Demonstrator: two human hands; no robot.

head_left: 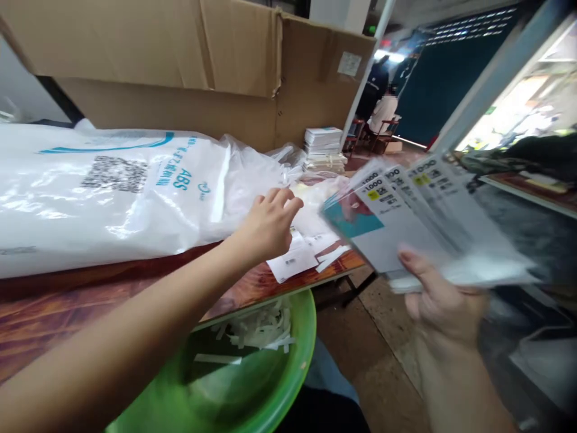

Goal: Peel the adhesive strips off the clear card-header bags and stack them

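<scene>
My right hand (444, 294) grips a fanned stack of flat packets (415, 228), printed cards that look to be in clear plastic sleeves. Their tops carry a "1,000" print and yellow marks; the front one has a blue-green picture. Motion blurs the stack's right side. My left hand (273, 225) hovers over the table, fingers half curled and apart, with nothing visible in it. Just beyond and below it, several white cards with barcodes (295, 261) lie loosely at the edge of the wooden table (256, 285). The left palm is hidden.
A big white plastic sack (180, 210) marked ABS lies along the table, before a cardboard box (315, 90). Stacked cards (323, 144) stand behind. Below the table edge is a green basin (309, 337) with paper strips (265, 328). A seated person (384, 114) is far back.
</scene>
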